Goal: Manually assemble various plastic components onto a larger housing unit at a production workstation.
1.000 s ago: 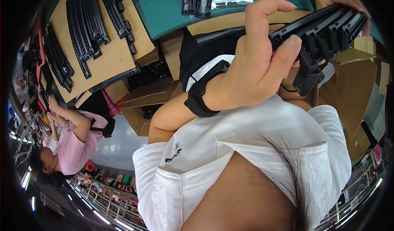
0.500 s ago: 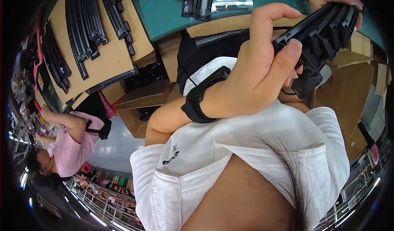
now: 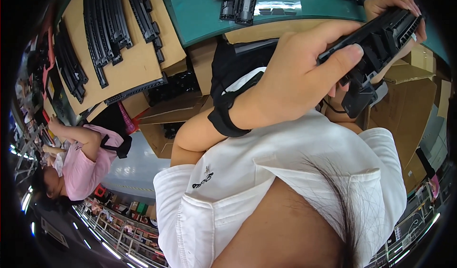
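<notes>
A black moulded plastic part, long and ribbed with a block-shaped end hanging down, is held between both hands at the upper right. My left hand grips its near end, thumb on the ribbed face and forefinger along the upper edge. Round that wrist runs a black strap. At the far end, my right hand has its fingers bent over the part; its palm is hidden behind it. The part is tilted, its far end higher in the view.
Similar long black parts lie in rows on a cardboard-covered surface at left. More black parts rest on the green tabletop. Open cardboard boxes stand below the table. A person in pink works at far left.
The black part has turned slightly in my hands, showing its ribbed face at another angle. My left forefinger has come down from a raised bend onto the part's upper edge.
</notes>
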Demonstrator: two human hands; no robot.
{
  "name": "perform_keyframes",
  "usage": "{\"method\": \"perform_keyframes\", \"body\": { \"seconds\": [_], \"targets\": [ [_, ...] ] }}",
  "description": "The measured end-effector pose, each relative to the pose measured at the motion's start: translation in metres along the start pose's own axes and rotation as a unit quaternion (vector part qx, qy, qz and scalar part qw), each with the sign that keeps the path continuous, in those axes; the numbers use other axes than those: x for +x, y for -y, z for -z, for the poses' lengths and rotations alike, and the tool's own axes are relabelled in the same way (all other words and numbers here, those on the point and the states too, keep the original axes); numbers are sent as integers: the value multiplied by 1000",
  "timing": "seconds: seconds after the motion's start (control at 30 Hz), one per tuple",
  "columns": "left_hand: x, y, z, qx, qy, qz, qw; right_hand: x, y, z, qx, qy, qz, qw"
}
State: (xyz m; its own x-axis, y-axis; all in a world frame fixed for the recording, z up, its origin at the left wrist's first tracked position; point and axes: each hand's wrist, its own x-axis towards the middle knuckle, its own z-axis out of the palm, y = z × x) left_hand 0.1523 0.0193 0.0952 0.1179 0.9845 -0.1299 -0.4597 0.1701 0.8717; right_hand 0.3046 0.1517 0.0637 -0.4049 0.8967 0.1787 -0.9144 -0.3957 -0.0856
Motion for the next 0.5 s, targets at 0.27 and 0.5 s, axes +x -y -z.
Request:
{"method": "perform_keyframes", "body": {
  "seconds": [0.27,0.5],
  "targets": [
    [2,2,8,-38,27,56,997,1,-6,8,-5,-16,-23,1000],
    [17,17,46,15,86,83,993,-3,0,11,-22,-30,-24,999]
  ]
}}
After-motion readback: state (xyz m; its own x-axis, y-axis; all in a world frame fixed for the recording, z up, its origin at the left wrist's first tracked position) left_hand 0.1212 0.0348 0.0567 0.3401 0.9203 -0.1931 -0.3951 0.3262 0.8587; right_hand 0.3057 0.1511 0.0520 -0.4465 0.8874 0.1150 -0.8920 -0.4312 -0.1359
